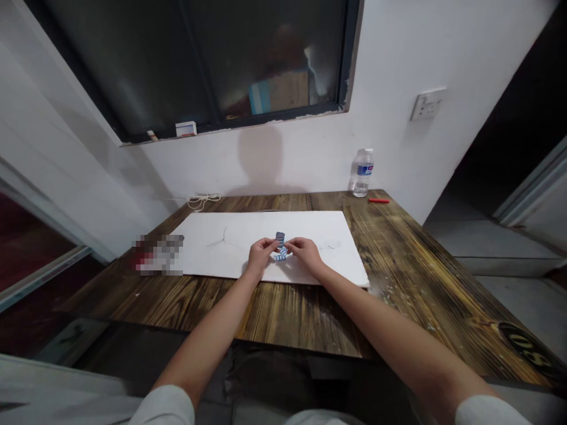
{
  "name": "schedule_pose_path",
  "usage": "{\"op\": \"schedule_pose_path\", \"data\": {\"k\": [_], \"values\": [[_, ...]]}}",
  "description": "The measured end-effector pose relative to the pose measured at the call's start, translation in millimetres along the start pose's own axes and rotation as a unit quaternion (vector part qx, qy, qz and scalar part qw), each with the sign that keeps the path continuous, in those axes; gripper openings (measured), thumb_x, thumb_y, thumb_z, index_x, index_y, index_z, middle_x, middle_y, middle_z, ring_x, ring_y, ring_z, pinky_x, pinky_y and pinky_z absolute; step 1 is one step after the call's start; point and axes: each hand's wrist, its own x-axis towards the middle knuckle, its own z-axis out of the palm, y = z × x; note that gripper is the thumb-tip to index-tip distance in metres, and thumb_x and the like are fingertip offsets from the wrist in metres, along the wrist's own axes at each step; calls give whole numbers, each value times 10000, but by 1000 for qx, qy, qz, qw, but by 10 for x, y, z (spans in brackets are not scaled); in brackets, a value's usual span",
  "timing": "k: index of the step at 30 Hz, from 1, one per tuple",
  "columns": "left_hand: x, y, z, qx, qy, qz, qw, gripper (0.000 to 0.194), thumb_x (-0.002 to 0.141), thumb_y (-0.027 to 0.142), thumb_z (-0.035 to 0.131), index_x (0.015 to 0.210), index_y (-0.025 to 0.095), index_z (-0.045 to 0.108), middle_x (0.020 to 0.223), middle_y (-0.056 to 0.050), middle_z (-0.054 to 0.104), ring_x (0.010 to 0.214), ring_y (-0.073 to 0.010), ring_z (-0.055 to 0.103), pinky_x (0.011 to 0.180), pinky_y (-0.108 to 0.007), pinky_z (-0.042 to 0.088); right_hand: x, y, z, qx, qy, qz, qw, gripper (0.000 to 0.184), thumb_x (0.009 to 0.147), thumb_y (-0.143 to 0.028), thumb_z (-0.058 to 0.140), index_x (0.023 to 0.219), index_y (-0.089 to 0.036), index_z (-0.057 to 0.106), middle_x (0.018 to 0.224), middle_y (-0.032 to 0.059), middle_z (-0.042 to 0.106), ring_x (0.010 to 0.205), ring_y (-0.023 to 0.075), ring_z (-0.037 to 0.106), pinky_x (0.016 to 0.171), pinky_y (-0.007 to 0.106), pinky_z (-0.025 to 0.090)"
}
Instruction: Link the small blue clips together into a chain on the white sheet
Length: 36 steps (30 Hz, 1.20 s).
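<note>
Between 2 hands, blue-striped piece

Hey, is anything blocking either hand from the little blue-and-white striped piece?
Nothing visible is. The left hand and right hand both have their fingers on the striped piece, over the white board. The plastic bottle stands apart, toward the table's far right corner.

Small striped strip, blue and white, bent or folded midway, pinched between left hand and right hand, over a white board
</note>
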Motion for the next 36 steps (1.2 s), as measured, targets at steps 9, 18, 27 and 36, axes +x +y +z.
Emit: {"op": "schedule_pose_path", "data": {"k": [9, 18, 27, 36], "values": [[33, -17, -20, -8, 59, -7, 998, 312, 553, 371, 791, 720, 156, 639, 668, 0, 648, 540, -99, 581, 483, -194, 359, -144, -129, -49, -468, -101, -129, 868, 209, 855, -287, 553, 1008, -243, 689, 1068, 78, 655, 991, 238, 513, 761, 313, 359], [20, -18, -10, 1, 61, -8, 998, 317, 563, 390, 781, 721, 158, 634, 678, -15, 651, 549, -109, 587, 446, -184, 343, -144, -98, 23, -537, -111, -145, 823, 273, 911, -308, 449, 1047, -212, 665, 1141, 123, 586, 1040, 264, 465, 791, 353, 326], [17, -24, -15, 6, 65, -21, 998, 357, 563, 414, 784, 755, 154, 632, 618, -17, 633, 548, -119, 586, 400, -167, 307, -132, -196, -71, -548, -149, -208, 796, 296, 915, -299, 440, 895, -178, 709, 999, 136, 618, 959, 249, 479, 764, 351, 291], [26, -29, -19, 9, 66, -6, 998, 337, 566, 410, 779, 737, 157, 638, 651, -15, 645, 557, -113, 587, 424, -177, 316, -34, -186, -265, -480, -206, -276, 807, 332, 907, -365, 492, 758, -168, 714, 884, 88, 667, 878, 187, 518, 758, 307, 294]]}}
